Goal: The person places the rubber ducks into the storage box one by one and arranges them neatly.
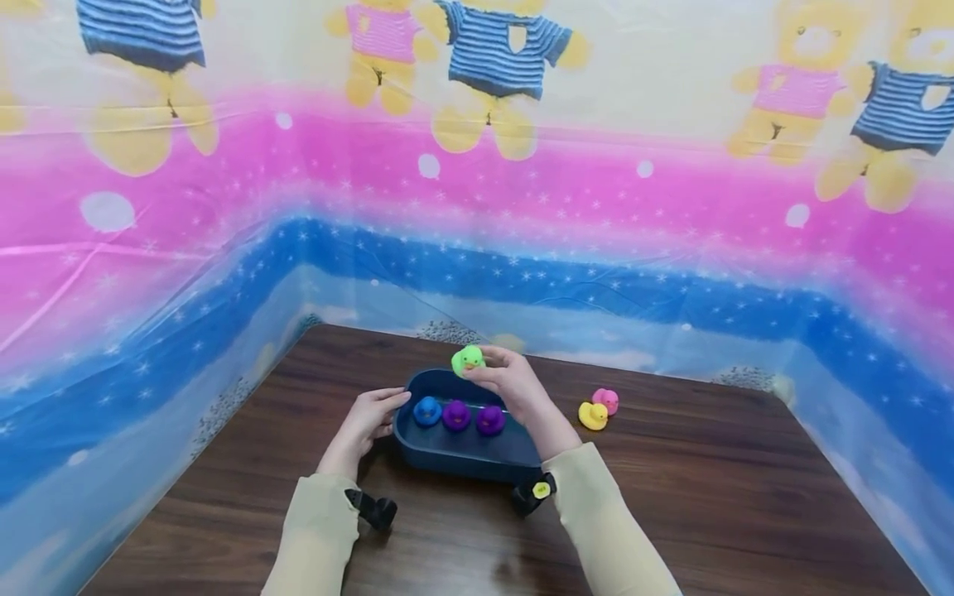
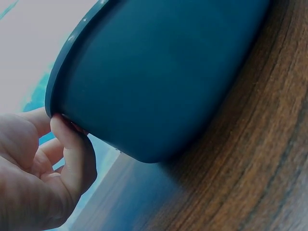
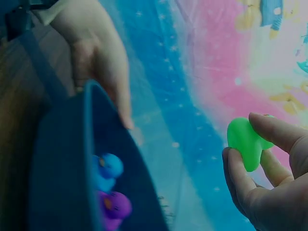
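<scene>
Head view: a green duck (image 1: 467, 360) is pinched between the thumb and fingertips of the right hand (image 1: 511, 383), just above the far rim of a dark blue tub (image 1: 462, 454) at the middle of the frame. The same pinch is seen in the right wrist view, at the right edge, with the green duck (image 3: 246, 143) held clear of the tub (image 3: 57, 187). The left hand (image 1: 368, 420) is laid against the tub's left end, its fingers nearly straight; in the left wrist view the fingertips (image 2: 65, 132) are seen touching the rim from below.

Three ducks are already inside the tub: a blue duck (image 1: 427, 410) and two purple ducks (image 1: 456, 415) (image 1: 489, 420). A yellow duck (image 1: 592, 415) and a pink duck (image 1: 606, 401) are left on the table (image 1: 708, 497), right of the tub and touching each other. By this count the gathering is judged about half done, with one duck in hand and two yet to be picked up.
</scene>
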